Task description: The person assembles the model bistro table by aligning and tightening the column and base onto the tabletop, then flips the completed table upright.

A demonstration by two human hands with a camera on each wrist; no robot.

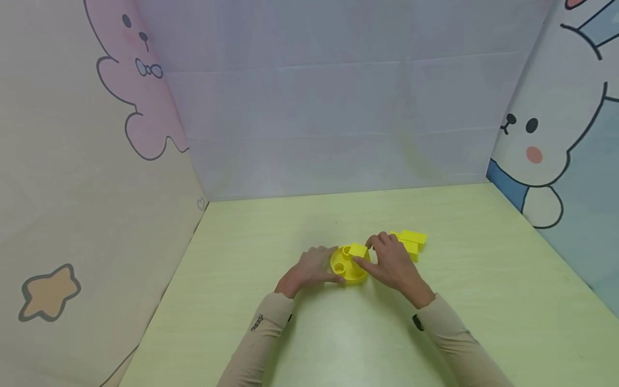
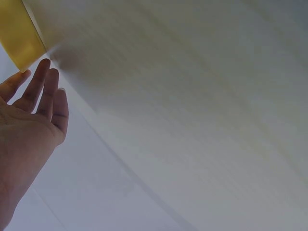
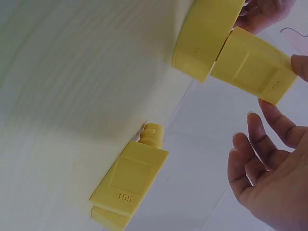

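A round yellow base [image 1: 355, 275] with a raised rim and small round sockets sits on the table. My left hand [image 1: 313, 267] holds its left side, thumb at the front and fingers round the back. A yellow rectangular block [image 1: 358, 249] stands up above the rim at the base's back right. My right hand [image 1: 394, 264] pinches this block between thumb and index finger. In the right wrist view the block [image 3: 255, 62] has a recessed square panel on its face, and its lower end is hidden behind the base's wall [image 3: 204, 38].
More yellow blocks [image 1: 413, 238] lie on the table just right of and behind my right hand. One block [image 3: 127, 178] carries the number 155 and has a round ridged peg at its end. Cartoon-printed fabric walls [image 1: 338, 107] enclose the table's back and sides.
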